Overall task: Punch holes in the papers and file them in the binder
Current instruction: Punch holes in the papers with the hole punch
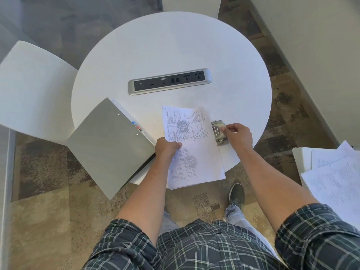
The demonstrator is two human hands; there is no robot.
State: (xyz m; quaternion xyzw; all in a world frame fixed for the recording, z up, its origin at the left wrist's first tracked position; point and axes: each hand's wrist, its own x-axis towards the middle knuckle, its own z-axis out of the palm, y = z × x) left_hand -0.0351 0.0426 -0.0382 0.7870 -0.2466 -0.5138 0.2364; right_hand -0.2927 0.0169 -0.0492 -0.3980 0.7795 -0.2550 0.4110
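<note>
The papers are a thin printed sheaf lying at the table's near edge, the lower part overhanging it, the right edge pushed against or into the punch; how deep it sits I cannot tell. The left hand pinches the sheaf's left edge, thumb on top. The right hand curls over the punch, thumb on its lever. The sheaf looks light and limp, likely to sag and fan where unsupported, so it is best held near the middle of one long edge with the sheets squared. The punch is small, metal, stiff, and probably inclined to slide on the smooth top unless pressed straight down. The binder lies just left of the papers, grey cover showing, partly off the edge. The table is round and white, with a socket strip set into its middle. A white chair stands at left, more sheets lie stacked at right, and patterned carpet covers the floor.
</note>
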